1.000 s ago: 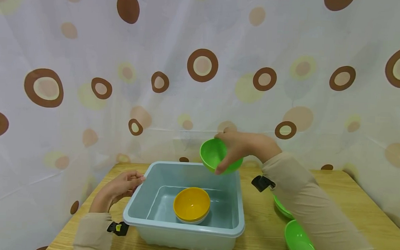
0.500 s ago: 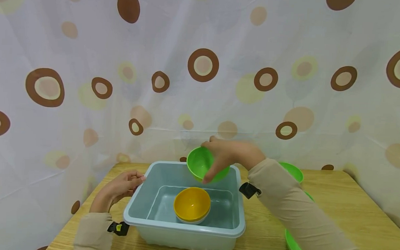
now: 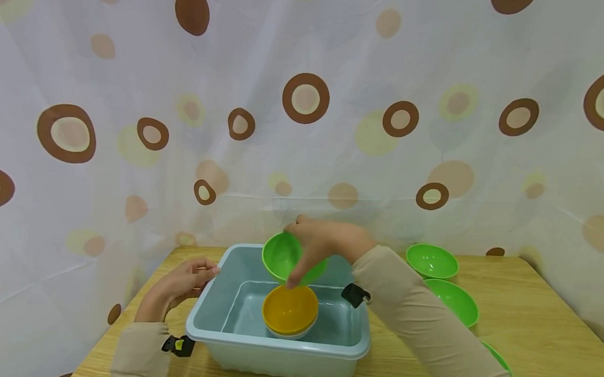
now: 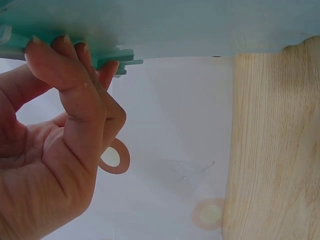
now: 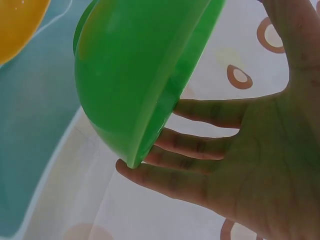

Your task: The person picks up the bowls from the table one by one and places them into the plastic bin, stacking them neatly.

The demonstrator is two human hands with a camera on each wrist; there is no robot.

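Note:
My right hand point(image 3: 325, 240) grips a green bowl point(image 3: 281, 257) by its rim, tilted, over the back part of a light blue plastic basin point(image 3: 276, 346). In the right wrist view the fingers point(image 5: 195, 145) lie along the rim of the green bowl point(image 5: 130, 75). Inside the basin an orange-yellow bowl point(image 3: 290, 309) sits nested in a white one point(image 3: 289, 336), just below the held bowl. At the basin's left side my left hand point(image 3: 179, 284) holds the rim. Its bent fingers point(image 4: 80, 95) hook onto the basin wall point(image 4: 175, 30) in the left wrist view.
Several green bowls stand in a row on the wooden table point(image 3: 532, 318) to the right: a far one point(image 3: 431, 260), a middle one point(image 3: 453, 302) and a near one point(image 3: 497, 359) partly behind the right sleeve. A patterned curtain point(image 3: 357, 168) hangs behind the table.
The right hand has carried the green bowl left and down, from the basin's back right corner to close above the yellow bowl. Green bowls on the right have come into view. The left hand stays put.

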